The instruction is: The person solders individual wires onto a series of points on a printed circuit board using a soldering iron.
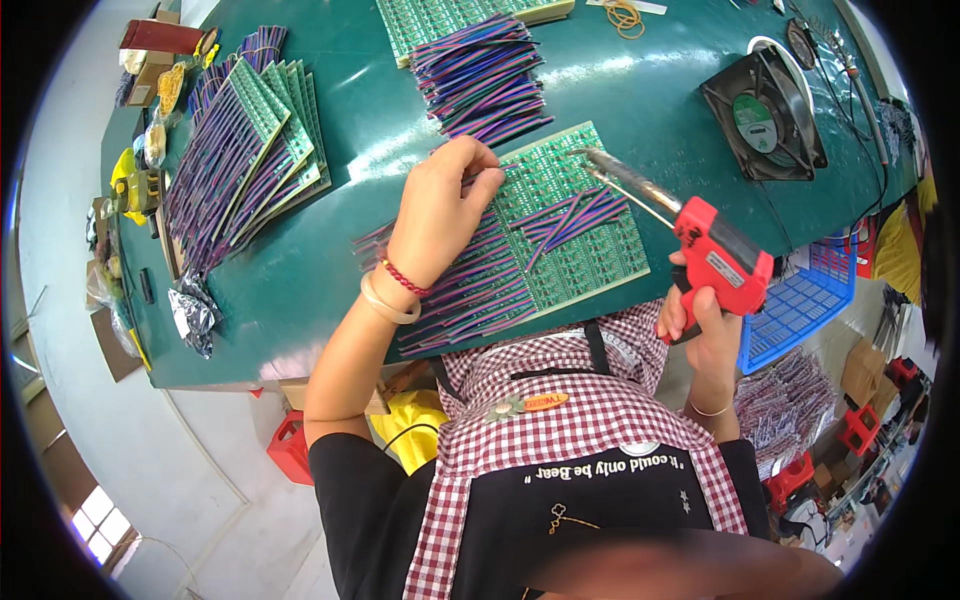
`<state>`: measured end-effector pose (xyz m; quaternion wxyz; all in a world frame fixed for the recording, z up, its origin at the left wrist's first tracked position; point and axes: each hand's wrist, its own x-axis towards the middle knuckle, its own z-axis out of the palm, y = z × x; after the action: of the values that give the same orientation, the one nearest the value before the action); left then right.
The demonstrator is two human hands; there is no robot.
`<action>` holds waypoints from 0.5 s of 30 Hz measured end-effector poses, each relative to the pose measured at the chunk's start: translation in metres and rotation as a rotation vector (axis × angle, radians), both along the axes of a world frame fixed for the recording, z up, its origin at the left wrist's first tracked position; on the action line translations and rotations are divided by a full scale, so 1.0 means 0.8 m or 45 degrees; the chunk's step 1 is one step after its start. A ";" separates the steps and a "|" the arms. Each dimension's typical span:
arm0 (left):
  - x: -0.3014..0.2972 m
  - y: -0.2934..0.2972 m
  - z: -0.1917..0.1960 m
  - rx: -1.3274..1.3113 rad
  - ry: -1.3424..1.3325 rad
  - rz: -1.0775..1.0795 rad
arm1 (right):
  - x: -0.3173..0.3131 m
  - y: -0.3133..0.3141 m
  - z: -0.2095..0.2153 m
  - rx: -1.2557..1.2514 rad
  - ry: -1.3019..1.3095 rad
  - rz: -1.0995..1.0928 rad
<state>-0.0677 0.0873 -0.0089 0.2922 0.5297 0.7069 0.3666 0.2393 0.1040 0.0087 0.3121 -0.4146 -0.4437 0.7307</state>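
Your left hand (437,215) fingers pinch a wire down on the green circuit board (575,215) at bench centre, steadying it. Right hand (700,320), just right of board, grips red soldering gun (715,260), tip over it.

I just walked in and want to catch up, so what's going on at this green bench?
A person in a checked apron is working at a green table. The left hand presses thin purple and red wires onto a green panel of circuit boards. The right hand grips a red pistol-style soldering gun, its metal tip poised over the panel. Finished wired panels lie stacked to the left, and a black square fan sits to the right.
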 end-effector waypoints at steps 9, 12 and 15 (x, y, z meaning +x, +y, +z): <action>0.011 -0.004 -0.008 0.096 0.370 -0.129 | -0.029 -0.010 0.008 -0.052 -0.086 0.045; 0.014 -0.005 -0.008 0.094 0.382 -0.111 | -0.036 -0.011 0.018 -0.021 -0.223 0.105; 0.017 -0.005 -0.006 0.078 0.366 -0.102 | -0.032 -0.016 0.017 -0.001 -0.292 0.107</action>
<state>-0.0541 0.0833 -0.0135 0.1862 0.6131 0.7082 0.2965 0.2137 0.0915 0.0221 0.2283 -0.4767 -0.4932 0.6910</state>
